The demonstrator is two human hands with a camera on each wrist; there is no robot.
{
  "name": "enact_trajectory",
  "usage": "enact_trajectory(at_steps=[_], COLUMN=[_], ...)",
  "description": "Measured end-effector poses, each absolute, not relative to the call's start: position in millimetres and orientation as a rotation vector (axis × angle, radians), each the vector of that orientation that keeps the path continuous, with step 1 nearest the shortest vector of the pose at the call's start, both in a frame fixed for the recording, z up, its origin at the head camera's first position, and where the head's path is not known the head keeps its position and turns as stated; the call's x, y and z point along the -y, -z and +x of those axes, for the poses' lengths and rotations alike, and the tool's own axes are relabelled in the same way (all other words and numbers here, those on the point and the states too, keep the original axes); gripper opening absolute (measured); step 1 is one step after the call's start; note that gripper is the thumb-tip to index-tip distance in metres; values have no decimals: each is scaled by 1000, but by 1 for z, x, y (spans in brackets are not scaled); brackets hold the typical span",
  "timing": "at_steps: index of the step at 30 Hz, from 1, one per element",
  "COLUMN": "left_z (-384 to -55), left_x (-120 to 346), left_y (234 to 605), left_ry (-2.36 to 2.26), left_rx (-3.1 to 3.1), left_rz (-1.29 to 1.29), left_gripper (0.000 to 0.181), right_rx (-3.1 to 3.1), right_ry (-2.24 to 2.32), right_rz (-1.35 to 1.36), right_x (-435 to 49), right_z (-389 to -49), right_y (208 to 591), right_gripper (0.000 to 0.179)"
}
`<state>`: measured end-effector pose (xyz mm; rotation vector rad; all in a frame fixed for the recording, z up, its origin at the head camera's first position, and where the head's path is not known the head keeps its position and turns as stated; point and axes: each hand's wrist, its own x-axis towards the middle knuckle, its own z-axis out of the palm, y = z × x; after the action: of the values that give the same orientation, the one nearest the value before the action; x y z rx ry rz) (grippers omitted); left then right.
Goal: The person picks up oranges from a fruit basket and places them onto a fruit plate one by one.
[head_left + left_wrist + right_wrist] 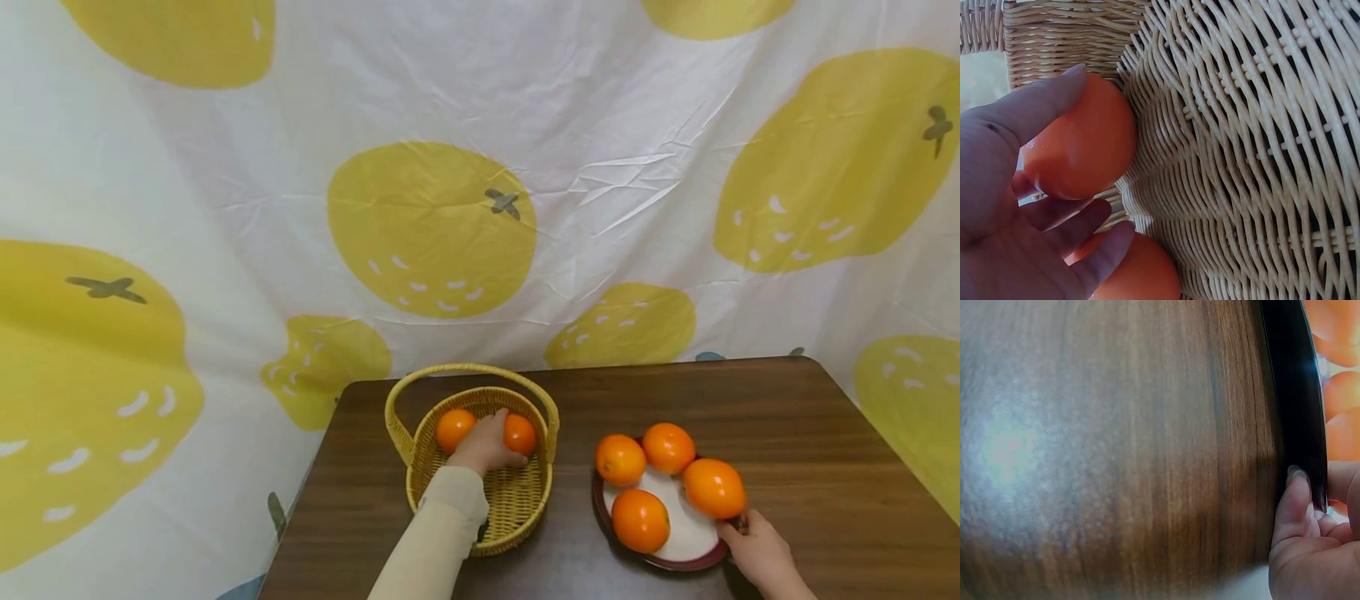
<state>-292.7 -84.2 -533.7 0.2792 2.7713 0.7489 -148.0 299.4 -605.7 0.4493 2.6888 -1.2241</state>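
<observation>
I'm watching from far away, and I see the left hand [486, 447] reaching down into a yellow woven basket [517, 504]. Its thumb and fingers are bent around the right orange [521, 436], which sits in the basket. The left wrist view shows the thumb lying along this orange, but some fingers go behind it, so I can't see their tips there. I can't tell how hard they squeeze.

The left orange [453, 428] is in the basket too, just beside the hand. In the head view the hand hides a bit of it, and in the left wrist view the bottom edge cuts it off.

The right hand [761, 552] pinches the edge of a plate [686, 525], with the thumb on the inner side and fingers on the outside. The plate is white inside with a dark red rim. Four oranges [642, 521] are on it, and they cover part of its far edge. In the right wrist view I get only pale, washed-out pieces of them, and this hand is cut off too.

A bright shiny spot hides some wood of the brown table [795, 442]. The light sleeve [431, 537] runs off the bottom, and a small dark bit by its cuff is too tiny to name.
</observation>
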Motion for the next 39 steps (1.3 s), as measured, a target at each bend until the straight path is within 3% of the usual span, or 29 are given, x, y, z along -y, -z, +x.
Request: enact_trajectory(at_steps=[39], left_z=[-278], left_x=[88], left_y=[521], left_ry=[-761], left_rx=[-2849], left_rz=[295], left_gripper=[94], right_rx=[-2698], right_ry=[1178], right_rz=[420], right_x=[-300], right_z=[-148], right_y=[602], right_gripper=[33])
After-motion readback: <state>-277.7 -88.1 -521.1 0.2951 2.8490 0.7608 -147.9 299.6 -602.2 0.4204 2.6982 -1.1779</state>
